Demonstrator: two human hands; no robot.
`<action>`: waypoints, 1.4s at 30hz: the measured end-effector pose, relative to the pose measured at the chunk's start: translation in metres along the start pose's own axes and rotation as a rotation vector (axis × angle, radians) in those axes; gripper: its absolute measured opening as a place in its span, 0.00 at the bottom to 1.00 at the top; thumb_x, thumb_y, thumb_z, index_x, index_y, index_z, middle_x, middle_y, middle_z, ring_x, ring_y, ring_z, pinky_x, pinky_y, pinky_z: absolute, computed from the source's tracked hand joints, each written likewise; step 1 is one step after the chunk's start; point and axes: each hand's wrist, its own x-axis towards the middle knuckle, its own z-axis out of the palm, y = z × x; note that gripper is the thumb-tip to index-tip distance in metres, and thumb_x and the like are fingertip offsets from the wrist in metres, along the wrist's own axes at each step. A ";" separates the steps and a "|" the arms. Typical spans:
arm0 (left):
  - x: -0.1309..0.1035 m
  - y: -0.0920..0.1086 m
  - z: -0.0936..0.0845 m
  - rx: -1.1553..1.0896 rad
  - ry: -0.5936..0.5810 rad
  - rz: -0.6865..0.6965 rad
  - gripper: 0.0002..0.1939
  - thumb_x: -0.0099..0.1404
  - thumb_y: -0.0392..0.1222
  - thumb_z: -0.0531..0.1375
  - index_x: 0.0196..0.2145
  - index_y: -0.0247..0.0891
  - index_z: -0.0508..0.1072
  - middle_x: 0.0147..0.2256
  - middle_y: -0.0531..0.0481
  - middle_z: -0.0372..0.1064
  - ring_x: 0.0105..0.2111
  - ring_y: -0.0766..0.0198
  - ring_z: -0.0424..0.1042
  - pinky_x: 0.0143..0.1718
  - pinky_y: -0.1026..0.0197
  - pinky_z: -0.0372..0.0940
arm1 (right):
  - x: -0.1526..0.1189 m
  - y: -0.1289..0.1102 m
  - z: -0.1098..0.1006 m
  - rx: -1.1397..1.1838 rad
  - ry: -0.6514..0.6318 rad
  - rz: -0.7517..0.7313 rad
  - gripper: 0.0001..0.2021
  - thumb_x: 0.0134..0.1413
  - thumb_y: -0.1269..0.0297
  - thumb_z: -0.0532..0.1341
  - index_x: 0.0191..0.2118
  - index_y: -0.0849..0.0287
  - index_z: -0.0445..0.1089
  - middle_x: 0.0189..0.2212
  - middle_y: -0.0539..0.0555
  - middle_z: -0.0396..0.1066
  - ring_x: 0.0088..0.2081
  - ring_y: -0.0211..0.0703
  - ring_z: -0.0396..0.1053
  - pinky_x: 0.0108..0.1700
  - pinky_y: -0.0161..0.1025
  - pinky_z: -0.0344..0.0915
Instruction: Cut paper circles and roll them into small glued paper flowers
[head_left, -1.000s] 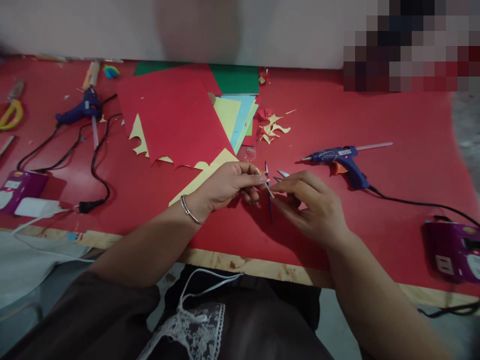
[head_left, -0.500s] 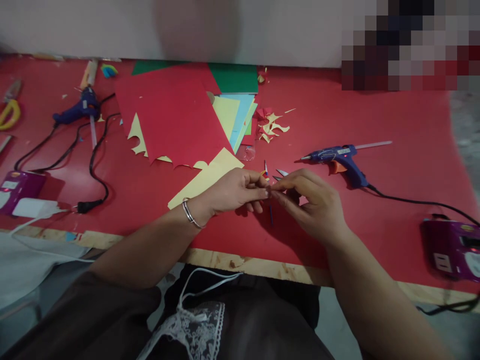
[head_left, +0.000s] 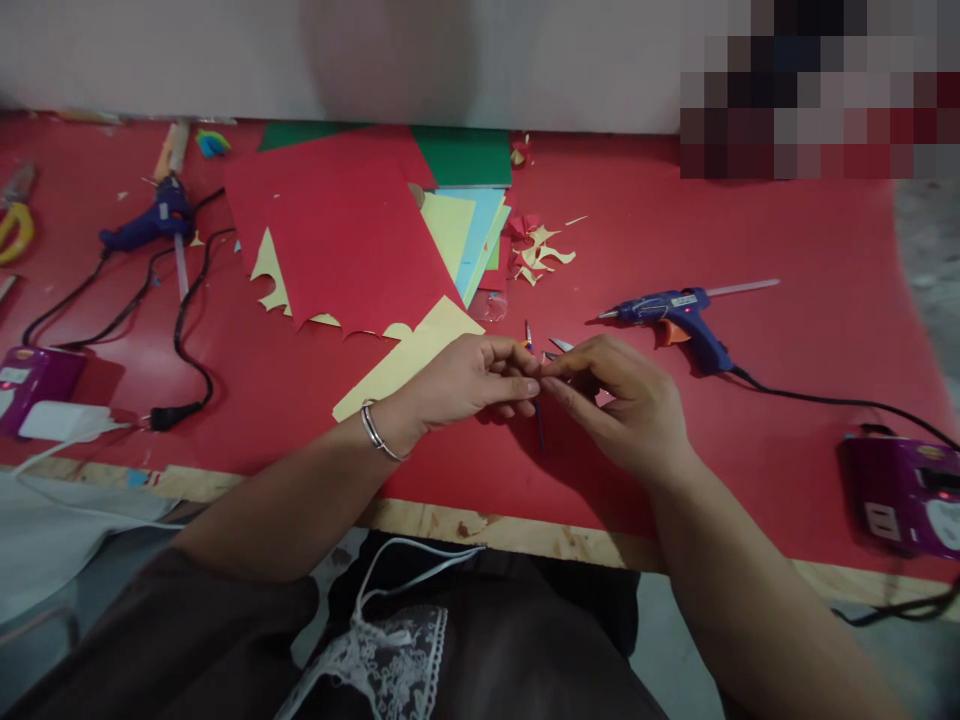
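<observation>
My left hand (head_left: 484,375) and my right hand (head_left: 619,400) meet at their fingertips above the red table. Both are closed in a pinch, and whatever small piece lies between the fingers is too hidden to name. Under the hands a thin blue stick (head_left: 541,430) rests on the table. Metal scissor blades (head_left: 560,345) poke out behind my right fingers; their handles are covered by the hand. A strip of pale yellow paper (head_left: 397,365) lies beyond my left wrist, partly beneath it.
A blue glue gun (head_left: 686,315) lies at right, wired toward a purple box (head_left: 904,490). Another glue gun (head_left: 154,220) is at left, near a second purple box (head_left: 45,385) and yellow-handled scissors (head_left: 16,230). Red paper (head_left: 352,230) covers other sheets; yellow scraps (head_left: 544,250) lie beside them.
The fingertips have shifted very slightly against each other while staying pinched together. The whole view has moved a little; the things on the table lie as before.
</observation>
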 end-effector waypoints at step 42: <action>-0.004 -0.003 0.006 0.252 0.026 0.140 0.07 0.70 0.41 0.64 0.37 0.35 0.74 0.28 0.48 0.78 0.29 0.65 0.80 0.32 0.65 0.73 | 0.001 0.000 -0.002 0.053 -0.066 0.230 0.06 0.64 0.58 0.67 0.39 0.53 0.78 0.32 0.52 0.79 0.29 0.42 0.70 0.31 0.41 0.64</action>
